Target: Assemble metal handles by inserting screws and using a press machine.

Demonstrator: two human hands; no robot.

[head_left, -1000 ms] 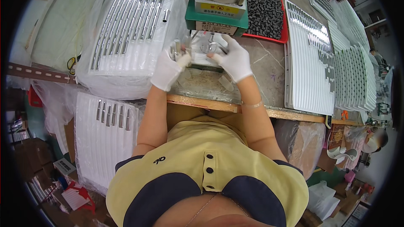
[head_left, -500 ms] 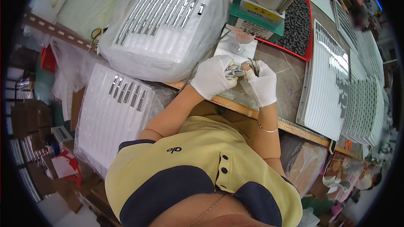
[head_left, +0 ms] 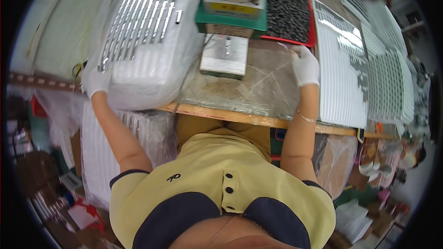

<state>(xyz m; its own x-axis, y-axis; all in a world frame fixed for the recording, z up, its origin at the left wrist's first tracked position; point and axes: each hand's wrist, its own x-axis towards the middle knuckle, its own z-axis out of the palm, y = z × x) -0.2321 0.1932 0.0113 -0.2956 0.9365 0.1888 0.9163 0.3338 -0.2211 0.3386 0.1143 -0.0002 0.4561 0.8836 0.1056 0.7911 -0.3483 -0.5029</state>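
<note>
My left hand [head_left: 95, 82], in a white glove, reaches to the near left end of a row of shiny chrome pieces [head_left: 138, 23]. These lie in a white ribbed tray [head_left: 138, 71] wrapped in clear plastic. Its fingers are at the last piece, and their grip is hard to make out. My right hand [head_left: 305, 67], gloved too, is curled closed beside the near right corner of a red tray [head_left: 310, 27] of small black parts [head_left: 286, 7]. What its fingers hold, if anything, is too small to name. Between the hands, a small upright metal post [head_left: 227, 46] stands on a silvery plate [head_left: 212, 67].
Behind the plate rises a press-like machine with a green base [head_left: 258, 20]. White ribbed trays [head_left: 339, 87] stand to the right, some with chrome pieces. Along the near side runs the table's wooden edge [head_left: 240, 116]. Another wrapped tray [head_left: 106, 157] is lower left.
My hands have parted from over the table, where they held small metal pieces together. The left has gone to the chrome pieces, the right toward the red tray. The view has shifted right.
</note>
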